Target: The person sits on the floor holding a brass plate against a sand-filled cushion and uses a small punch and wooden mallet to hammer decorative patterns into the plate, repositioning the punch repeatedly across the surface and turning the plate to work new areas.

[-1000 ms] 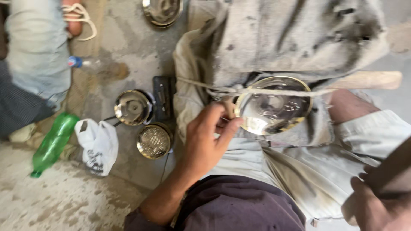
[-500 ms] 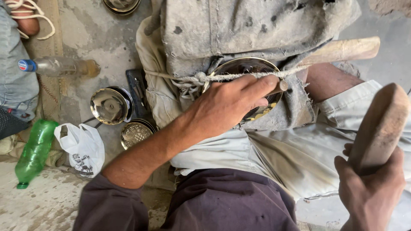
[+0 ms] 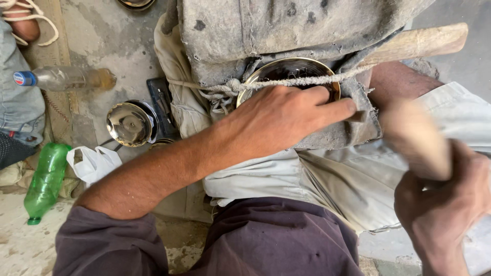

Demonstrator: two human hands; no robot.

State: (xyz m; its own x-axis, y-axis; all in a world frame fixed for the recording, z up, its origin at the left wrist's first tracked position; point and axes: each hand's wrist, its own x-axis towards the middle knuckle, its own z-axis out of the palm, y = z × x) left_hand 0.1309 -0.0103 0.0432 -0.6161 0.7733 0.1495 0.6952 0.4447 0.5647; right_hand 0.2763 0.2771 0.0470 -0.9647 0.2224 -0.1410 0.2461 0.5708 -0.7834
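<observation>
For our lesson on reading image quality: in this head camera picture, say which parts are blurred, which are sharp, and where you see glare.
Head view: the wooden mallet in the right hand is smeared by motion blur; the left hand on the metal bowl is sharp; bright glare sits on the shiny bowl on the floor; daylight is soft, with shadows mostly faint.

Dark purple sleeves [image 3: 102,245], pale grey dusty trousers [image 3: 317,179].

shiny metal bowl [image 3: 294,69], rope-bound, cloth-wrapped
</observation>
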